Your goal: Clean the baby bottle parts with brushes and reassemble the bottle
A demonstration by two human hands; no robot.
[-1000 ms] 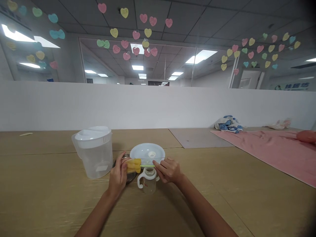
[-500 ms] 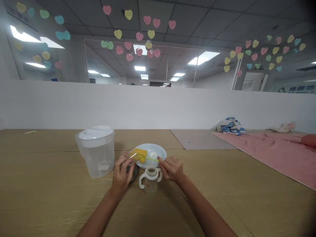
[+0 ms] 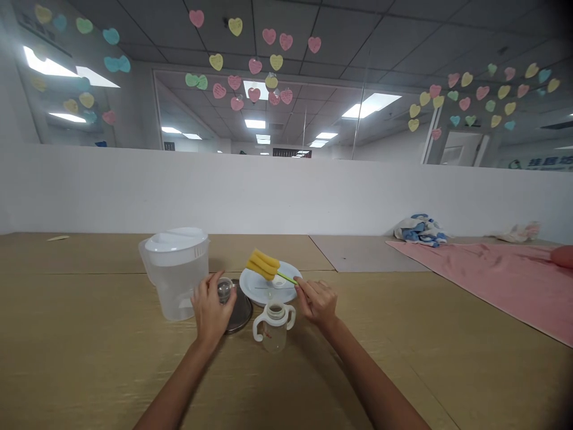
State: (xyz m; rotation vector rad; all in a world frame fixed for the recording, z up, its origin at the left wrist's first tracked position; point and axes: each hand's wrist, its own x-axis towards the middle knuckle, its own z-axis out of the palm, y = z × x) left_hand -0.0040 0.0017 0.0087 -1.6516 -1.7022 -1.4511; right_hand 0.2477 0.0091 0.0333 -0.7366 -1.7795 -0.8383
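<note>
My left hand (image 3: 213, 307) is closed around a small clear cap (image 3: 225, 289), its round opening turned toward me. In my right hand (image 3: 317, 300) is the thin green handle of a sponge brush (image 3: 264, 264), whose yellow sponge head hangs over a white plate (image 3: 293, 272). A small white part (image 3: 279, 280) lies on that plate, partly behind the handle. Between my hands stands a clear baby bottle (image 3: 274, 334) with two white handles and an uncovered mouth. Beneath and beside my left hand lies a dark round disc (image 3: 242, 313), partly hidden.
A translucent lidded pitcher (image 3: 176, 275) stands left of my left hand. At the right, a pink cloth (image 3: 487, 278) covers part of the table. A blue-and-white towel (image 3: 419, 230) lies crumpled by the wall, near a grey mat (image 3: 358, 254).
The yellow sponge head has come away from the clear cap and moved up and right. My left hand has drawn left and lower with the cap, uncovering more of the dark disc.
</note>
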